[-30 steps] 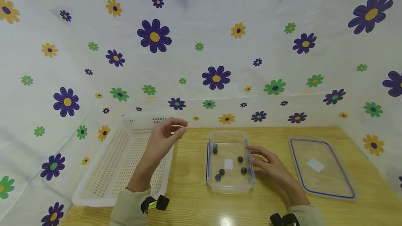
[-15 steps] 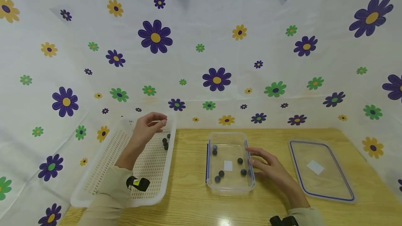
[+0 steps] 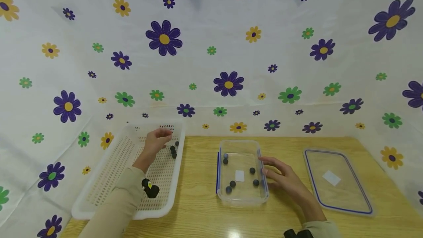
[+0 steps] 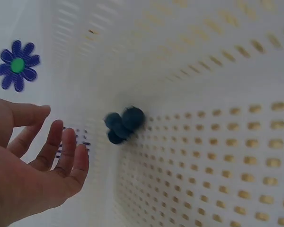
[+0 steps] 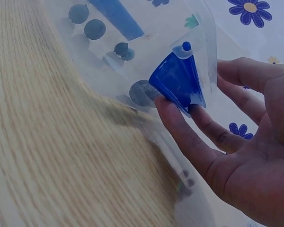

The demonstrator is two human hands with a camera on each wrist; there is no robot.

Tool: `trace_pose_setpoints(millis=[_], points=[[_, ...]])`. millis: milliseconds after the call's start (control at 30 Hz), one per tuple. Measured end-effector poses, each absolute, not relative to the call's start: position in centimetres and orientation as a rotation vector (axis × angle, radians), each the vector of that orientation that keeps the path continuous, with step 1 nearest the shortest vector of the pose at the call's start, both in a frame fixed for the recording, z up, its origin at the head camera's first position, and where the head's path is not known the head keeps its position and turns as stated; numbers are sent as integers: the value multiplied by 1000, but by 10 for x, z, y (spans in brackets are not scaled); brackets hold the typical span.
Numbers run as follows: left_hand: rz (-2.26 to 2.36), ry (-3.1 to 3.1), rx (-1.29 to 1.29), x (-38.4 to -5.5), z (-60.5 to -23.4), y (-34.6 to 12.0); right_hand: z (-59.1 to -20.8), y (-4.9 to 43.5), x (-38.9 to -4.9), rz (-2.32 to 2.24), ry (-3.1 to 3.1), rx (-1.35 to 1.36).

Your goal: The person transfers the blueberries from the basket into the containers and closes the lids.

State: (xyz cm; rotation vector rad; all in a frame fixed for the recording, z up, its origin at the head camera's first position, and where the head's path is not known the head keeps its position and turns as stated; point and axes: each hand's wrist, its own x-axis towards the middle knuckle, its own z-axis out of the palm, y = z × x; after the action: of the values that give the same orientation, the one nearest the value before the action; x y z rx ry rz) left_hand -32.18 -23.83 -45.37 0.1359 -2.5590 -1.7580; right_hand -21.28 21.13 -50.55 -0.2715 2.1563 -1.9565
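My left hand (image 3: pixel 155 142) hovers inside the white perforated basket (image 3: pixel 76 208), its fingers loosely bent. In the left wrist view this hand (image 4: pixel 42 156) holds nothing, with a gap between thumb and fingertips. Close to it, several dark blue balls resembling blueberries (image 4: pixel 125 124) cluster in the basket's corner. My right hand (image 3: pixel 287 179) touches the right side of a clear plastic food container (image 3: pixel 242 203). Its fingertips lie against the container's blue latch (image 5: pixel 180 80) in the right wrist view. Inside the container sit several more of the dark balls (image 3: pixel 252 170) around a white square.
A clear lid (image 3: pixel 343 183) with a blue seal and a white square lies flat to the right of the container. Everything stands on a wooden table (image 3: pixel 198 216). Behind it hangs a white cloth (image 3: pixel 195 69) printed with flowers.
My left hand has moved leftwards over the basket and then lower into it, bringing the balls there into view. My right hand stays at the container's side.
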Motion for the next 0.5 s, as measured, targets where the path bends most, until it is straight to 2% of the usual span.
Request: trace_pose_setpoints(millis=[500], points=[[-1676,-2726,234,-328,-489,-245,-506,210,-211,-1966,2150,-276]])
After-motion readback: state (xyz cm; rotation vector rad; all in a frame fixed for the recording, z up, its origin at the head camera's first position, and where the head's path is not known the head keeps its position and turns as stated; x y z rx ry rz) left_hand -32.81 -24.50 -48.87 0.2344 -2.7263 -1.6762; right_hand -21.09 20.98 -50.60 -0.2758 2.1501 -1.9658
